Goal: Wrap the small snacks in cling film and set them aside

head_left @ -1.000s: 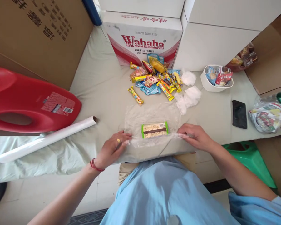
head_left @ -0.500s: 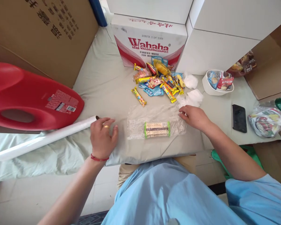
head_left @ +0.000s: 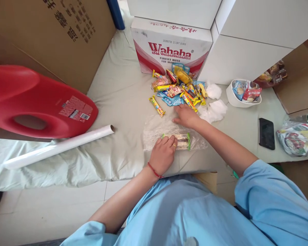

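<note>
A snack bar with green ends (head_left: pixel 182 141) lies on a clear sheet of plastic film (head_left: pixel 154 128) spread on the cloth-covered table. My left hand (head_left: pixel 164 153) rests flat on the bar's left end, fingers pressed on it and the film. My right hand (head_left: pixel 185 116) lies open and flat at the film's far edge, just in front of a heap of small snack packets (head_left: pixel 178 89). Neither hand has anything lifted.
A roll of film (head_left: pixel 59 147) lies to the left, beside a red plastic jug (head_left: pixel 41 102). A Wahaha carton (head_left: pixel 171 51) stands behind the snacks. Crumpled white wrap (head_left: pixel 215 107), a white bowl of packets (head_left: pixel 245 99), a black phone (head_left: pixel 267 133) and a bagged item (head_left: pixel 296 136) sit on the right.
My left hand has moved from near the roll's end onto the bar. My right hand has shifted left along the film's far edge, toward the snack heap.
</note>
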Tool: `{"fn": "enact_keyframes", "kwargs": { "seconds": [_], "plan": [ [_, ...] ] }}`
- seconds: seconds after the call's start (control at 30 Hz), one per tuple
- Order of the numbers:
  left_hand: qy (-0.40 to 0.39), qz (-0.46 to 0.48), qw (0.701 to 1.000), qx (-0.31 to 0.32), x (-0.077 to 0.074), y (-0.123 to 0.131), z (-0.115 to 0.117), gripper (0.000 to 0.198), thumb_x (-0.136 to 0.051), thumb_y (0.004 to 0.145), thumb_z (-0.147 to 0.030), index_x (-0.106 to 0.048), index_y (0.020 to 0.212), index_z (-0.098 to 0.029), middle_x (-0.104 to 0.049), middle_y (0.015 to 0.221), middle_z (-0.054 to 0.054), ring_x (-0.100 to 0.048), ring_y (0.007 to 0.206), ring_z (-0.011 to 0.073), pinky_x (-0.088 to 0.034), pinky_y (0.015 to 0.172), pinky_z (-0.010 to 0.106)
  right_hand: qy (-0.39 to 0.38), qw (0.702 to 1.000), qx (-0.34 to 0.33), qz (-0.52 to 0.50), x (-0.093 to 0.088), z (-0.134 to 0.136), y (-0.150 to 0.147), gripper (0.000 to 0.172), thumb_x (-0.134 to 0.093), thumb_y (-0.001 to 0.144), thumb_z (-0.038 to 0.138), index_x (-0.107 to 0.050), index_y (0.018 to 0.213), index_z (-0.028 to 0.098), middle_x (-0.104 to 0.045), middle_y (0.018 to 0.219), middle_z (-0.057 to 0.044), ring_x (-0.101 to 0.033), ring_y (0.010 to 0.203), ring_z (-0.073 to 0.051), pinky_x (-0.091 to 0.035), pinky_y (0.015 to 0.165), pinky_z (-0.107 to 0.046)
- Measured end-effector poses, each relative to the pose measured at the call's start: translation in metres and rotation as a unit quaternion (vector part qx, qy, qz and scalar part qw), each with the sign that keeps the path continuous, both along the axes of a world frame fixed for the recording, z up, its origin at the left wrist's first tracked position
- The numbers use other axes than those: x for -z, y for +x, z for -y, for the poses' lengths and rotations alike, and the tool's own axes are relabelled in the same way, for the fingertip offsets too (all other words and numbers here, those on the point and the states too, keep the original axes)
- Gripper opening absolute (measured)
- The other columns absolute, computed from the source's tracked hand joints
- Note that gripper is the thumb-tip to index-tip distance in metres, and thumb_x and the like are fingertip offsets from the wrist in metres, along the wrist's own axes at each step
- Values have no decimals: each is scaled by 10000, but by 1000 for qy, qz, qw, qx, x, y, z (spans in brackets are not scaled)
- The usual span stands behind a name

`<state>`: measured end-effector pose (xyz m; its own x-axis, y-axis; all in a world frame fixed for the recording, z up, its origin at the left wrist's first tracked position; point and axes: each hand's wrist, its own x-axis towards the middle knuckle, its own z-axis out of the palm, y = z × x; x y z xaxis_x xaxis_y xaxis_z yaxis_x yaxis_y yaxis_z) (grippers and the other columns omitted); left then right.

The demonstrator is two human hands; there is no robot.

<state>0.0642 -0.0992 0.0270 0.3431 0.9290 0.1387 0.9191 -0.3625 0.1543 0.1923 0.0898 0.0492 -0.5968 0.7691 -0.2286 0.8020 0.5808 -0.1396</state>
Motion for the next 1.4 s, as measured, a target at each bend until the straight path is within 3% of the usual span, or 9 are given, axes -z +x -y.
{"fn": "enact_keyframes", "kwargs": {
  "seconds": [0.13, 0.23, 0.43, 0.6, 0.73, 0.93, 1.17, 1.27, 1.4],
  "plan": [
    [-5, -17, 1000, -7, 4, 0, 3, 413, -434, 1007, -100, -648, 1354, -169, -671, 1403, 90, -605, 1129, 244, -479, 864, 392, -111, 994, 12, -21, -1, -9, -3, 366, -769, 841, 310, -717, 1169, 154, -736, 968, -72, -648, 921, -225, -440, 831, -294],
    [-18, -23, 999, -13, 3, 1, 4, 426, -427, 1011, -106, -644, 1369, -181, -658, 1423, 88, -611, 1102, 239, -489, 833, 385, -105, 991, -43, -67, -2, -14, 2, 98, -718, 853, 242, -756, 903, 166, -720, 931, -61, -624, 939, -211, -406, 900, -302],
    [-27, -35, 999, -20, 3, 3, 4, 430, -413, 1015, -117, -642, 1372, -191, -645, 1431, 85, -614, 1053, 233, -503, 783, 379, -126, 962, -105, -219, -9, -8, 18, 137, -648, 909, 249, -691, 979, 139, -700, 1006, -83, -618, 947, -197, -427, 870, -290],
    [-19, -43, 999, -18, 5, 2, 4, 419, -417, 1016, -119, -638, 1365, -192, -639, 1423, 89, -602, 1071, 238, -500, 784, 379, -198, 964, -4, -175, -9, -5, 16, 619, -808, 834, 429, -602, 1323, 110, -726, 929, -49, -630, 791, -167, -420, 730, -245],
    [-9, -39, 999, -20, 2, 3, 5, 402, -419, 1020, -120, -646, 1343, -196, -640, 1399, 94, -584, 1056, 240, -486, 773, 382, -183, 972, -47, -141, -16, -2, 12, 283, -755, 885, 316, -758, 1096, 127, -696, 802, -14, -600, 736, -148, -382, 698, -237],
    [10, -7, 998, -58, 2, 4, 4, 302, -427, 1054, -207, -710, 1159, -196, -673, 1023, 109, -578, 970, 252, -454, 774, 383, -77, 970, -194, -126, -28, 61, 35, 285, -559, 1009, 224, -731, 1234, 192, -687, 968, -68, -607, 875, -190, -393, 756, -278],
    [16, 192, 981, 2, 12, -24, 17, 310, -440, 1013, -210, -750, 1006, -226, -731, 955, 64, -649, 876, 190, -526, 775, 324, 3, 970, -214, -112, 12, 122, 61, 489, -473, 1031, 140, -549, 1488, 292, -596, 1029, -89, -486, 977, -243, -437, 787, -330],
    [3, 330, 939, -100, 10, -46, 25, 273, -493, 960, -234, -765, 983, -237, -745, 960, 50, -682, 892, 174, -551, 822, 314, 12, 968, -221, -120, 15, 124, 60, 488, -453, 1032, 124, -584, 1459, 320, -571, 998, -93, -450, 933, -249, -428, 768, -340],
    [12, 450, 808, -379, 12, -73, 16, 298, -480, 950, -360, -724, 991, -193, -716, 963, 50, -661, 848, 177, -556, 791, 319, -1, 962, -239, -131, 13, 122, 61, 471, -448, 1032, 109, -626, 1421, 309, -545, 969, -89, -421, 887, -241, -398, 771, -336]
  ]
}}
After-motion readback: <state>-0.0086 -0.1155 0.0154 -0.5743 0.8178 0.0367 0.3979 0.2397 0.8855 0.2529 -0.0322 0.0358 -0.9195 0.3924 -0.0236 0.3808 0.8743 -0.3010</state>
